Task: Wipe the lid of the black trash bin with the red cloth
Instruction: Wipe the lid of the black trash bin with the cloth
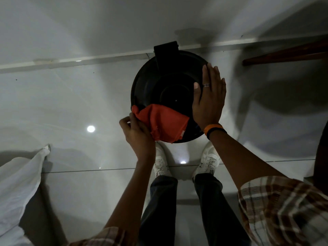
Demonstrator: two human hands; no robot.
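Note:
The round black trash bin lid (150,82) lies straight below me, its hinge block at the far side by the wall. A red cloth (165,121) is spread over the lid's near left rim. My left hand (136,134) pinches the cloth's left edge, fingers closed on it. My right hand (208,96) lies flat on the lid's right side with fingers stretched and together, holding nothing. A ring and an orange wristband show on that hand.
Glossy white floor tiles (79,107) surround the bin, with a white skirting strip behind it. My white shoes (161,162) stand just in front of the bin. White fabric (19,183) lies at the left; dark wooden furniture (284,54) juts in at the upper right.

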